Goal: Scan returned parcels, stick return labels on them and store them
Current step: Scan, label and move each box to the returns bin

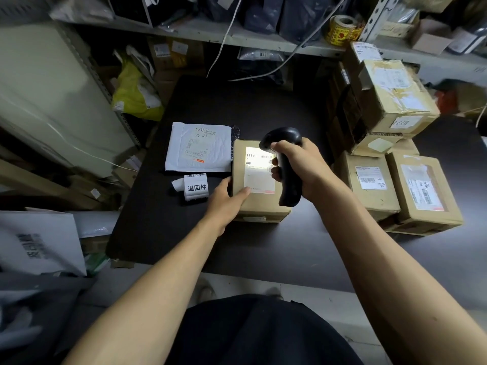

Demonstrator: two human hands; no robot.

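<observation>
Crowding the bench, stacked cartons right, white mailer left, parcel lengthwise away, left hand fingers flat on it, right hand fingers gripping scanner.

The roll of white stickers on the black table is showing "退回件" in bold black; a grey bag under the shelf is bearing "035"; a tag on the upper cardboard box is reading "1220" upside down

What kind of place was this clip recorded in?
Probably a parcel depot's back room: metal shelving crammed with mailer bags, stacked labelled cardboard boxes, and a right hand aiming a barcode scanner at a parcel.
</observation>
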